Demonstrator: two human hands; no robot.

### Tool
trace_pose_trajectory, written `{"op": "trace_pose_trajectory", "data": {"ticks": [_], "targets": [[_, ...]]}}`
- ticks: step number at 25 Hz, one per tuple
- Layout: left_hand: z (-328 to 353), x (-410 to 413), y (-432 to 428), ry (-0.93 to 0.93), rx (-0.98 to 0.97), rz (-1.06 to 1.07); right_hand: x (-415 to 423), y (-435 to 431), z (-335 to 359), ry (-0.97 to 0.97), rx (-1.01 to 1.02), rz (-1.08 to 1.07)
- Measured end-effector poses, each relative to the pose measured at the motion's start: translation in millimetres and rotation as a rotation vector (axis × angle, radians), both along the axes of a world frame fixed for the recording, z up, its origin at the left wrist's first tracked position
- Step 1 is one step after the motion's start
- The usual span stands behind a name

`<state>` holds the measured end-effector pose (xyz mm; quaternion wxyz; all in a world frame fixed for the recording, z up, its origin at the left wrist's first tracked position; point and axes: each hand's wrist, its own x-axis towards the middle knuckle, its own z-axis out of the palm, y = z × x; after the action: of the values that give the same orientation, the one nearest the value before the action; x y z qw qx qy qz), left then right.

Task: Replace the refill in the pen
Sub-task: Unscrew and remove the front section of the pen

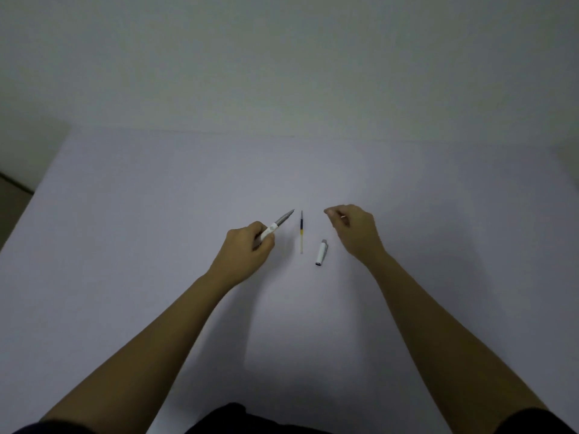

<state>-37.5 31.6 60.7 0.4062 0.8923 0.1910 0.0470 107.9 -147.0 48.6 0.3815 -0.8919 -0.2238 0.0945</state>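
1. Fingers (pixel 266 242) of the left hand (pixel 247 255) curled tight around the white rear part of the pen (pixel 275 227); barrel end buried inside the fist, so full length of the pen impossible to judge.
2. Grey front section and tip poking out past the thumb, aimed up and to the right, clear of the table (pixel 156 214) or just above it; cannot tell which.
3. Fingertips (pixel 328 211) of the right hand (pixel 355 231) drawn together in a loose pinch, curled inward; something thin and pale showing near the knuckles, too small to identify, so cannot tell whether anything is gripped.
4. Refill (pixel 301 231) lying flat on the table between the two hands, touching neither; dark near the far tip, yellowish toward the near end, the clear near end fading into the pale surface and hard to trace.
5. Pen cap (pixel 321 252) lying just right of the refill, apart from it, white with a grey far end and a dark near rim; clip detail blurred.
6. Left wrist bent slightly, forearm running down to the lower left; right forearm running down to the lower right, hand raised with knuckles up.
7. Both arms bare, cut off at the bottom edge by dark sleeves (pixel 539 421); dark clothing at bottom centre, shape unclear.
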Motion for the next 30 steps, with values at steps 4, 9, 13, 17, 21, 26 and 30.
{"op": "trace_pose_trajectory", "data": {"ticks": [4, 9, 13, 17, 21, 26, 30], "targets": [[25.9, -10.8, 3.5, 0.033, 0.198, -0.314, -11.0, 0.4, 56.3, 0.09, -0.084, 0.314], [43.7, -17.0, -2.0, 0.021, 0.223, -0.348, -31.7, 5.1, 85.1, 0.093, -0.402, 0.551], [48.7, -26.5, -8.7, 0.013, 0.231, -0.36, -40.9, -1.8, 98.8, -0.018, -0.357, 0.593], [51.5, -32.5, -16.6, -0.021, 0.153, -0.324, -49.8, -13.7, 104.6, -0.315, -0.238, 0.626], [54.2, -36.4, -24.1, -0.082, 0.296, -0.387, -59.2, -18.4, 104.4, -0.184, -0.259, 0.595], [62.3, -39.9, -25.9, -0.155, 0.323, -0.364, -66.6, -19.1, 108.8, -0.215, -0.089, 0.562], [66.7, -45.7, -26.1, -0.245, 0.412, -0.362, -68.7, -21.7, 111.3, -0.144, -0.047, 0.473]]}}
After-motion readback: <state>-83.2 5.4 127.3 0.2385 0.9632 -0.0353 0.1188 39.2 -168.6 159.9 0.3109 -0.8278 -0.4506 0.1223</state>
